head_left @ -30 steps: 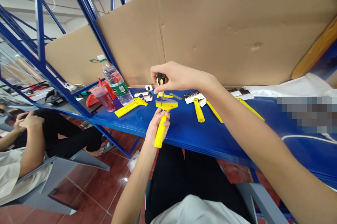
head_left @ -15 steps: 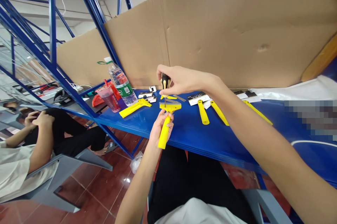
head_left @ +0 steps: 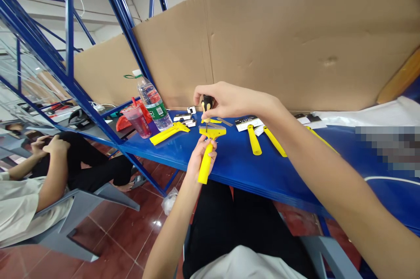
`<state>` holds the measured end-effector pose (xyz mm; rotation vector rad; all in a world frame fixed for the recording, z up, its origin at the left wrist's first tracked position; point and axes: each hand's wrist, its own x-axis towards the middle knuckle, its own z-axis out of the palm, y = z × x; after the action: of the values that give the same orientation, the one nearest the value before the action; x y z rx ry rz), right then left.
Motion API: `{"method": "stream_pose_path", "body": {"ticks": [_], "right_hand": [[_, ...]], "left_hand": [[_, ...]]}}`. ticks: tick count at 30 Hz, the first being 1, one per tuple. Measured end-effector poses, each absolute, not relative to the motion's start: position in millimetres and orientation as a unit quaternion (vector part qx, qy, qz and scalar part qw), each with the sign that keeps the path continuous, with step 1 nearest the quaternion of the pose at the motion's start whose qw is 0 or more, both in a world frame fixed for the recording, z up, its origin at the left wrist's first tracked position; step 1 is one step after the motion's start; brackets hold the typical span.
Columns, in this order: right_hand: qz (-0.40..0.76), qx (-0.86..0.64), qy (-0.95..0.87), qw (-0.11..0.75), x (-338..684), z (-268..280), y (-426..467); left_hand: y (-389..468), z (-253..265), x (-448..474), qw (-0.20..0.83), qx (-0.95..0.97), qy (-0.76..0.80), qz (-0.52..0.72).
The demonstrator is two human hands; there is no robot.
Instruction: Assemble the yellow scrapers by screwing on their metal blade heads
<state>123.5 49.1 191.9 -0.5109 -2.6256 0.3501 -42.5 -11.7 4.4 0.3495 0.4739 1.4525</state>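
My left hand [head_left: 197, 156] is closed around the neck of a yellow scraper [head_left: 205, 163], its wide head pointing away from me and its handle towards me. From above, my right hand [head_left: 218, 99] grips a screwdriver [head_left: 207, 103] with a black and cream handle. The screwdriver stands upright, its shaft reaching down to the left part of the scraper head; whether the tip sits in a screw is too small to tell. Behind the head lie a thin metal blade [head_left: 225, 121] and a yellow piece [head_left: 215, 120] partly hidden by the hand.
On the blue table [head_left: 229, 161] lie another yellow scraper [head_left: 169, 133], yellow handles [head_left: 254, 141] and white-black cards [head_left: 247, 123]. A water bottle [head_left: 155, 106] and a red drink cup [head_left: 139, 121] stand left. Cardboard [head_left: 278, 38] walls the back. A seated person [head_left: 55, 161] is at left.
My right hand has shifted its fingers slightly on the screwdriver, which stays over the scraper head. The left hand keeps its hold on the scraper. The camera view has moved a little.
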Motion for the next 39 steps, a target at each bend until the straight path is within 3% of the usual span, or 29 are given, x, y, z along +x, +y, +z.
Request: {"method": "stream_pose_path", "body": {"ticks": [14,19,24,30,39], "right_hand": [[0.081,-0.202,-0.949,0.229,119.4,191.0,49.7],[0.12,-0.209,-0.95,0.197,124.4,191.7,54.2],[0.102,-0.214,-0.945,0.224,124.3,190.1,60.0],[0.115,-0.22,-0.955,0.16,120.3,177.3,71.1],[0.106,-0.193,-0.957,0.189,121.3,180.6,69.9]], "left_hand": [[-10.3,3.5,-42.2,0.71,0.153,0.216,0.652],[-9.7,4.8,-42.3,0.714,0.13,0.209,0.655],[-12.4,6.0,-40.6,0.721,0.154,0.203,0.644],[-11.9,6.9,-40.6,0.733,0.157,0.22,0.624],[-9.3,-8.8,-39.8,0.664,0.265,0.282,0.64]]}}
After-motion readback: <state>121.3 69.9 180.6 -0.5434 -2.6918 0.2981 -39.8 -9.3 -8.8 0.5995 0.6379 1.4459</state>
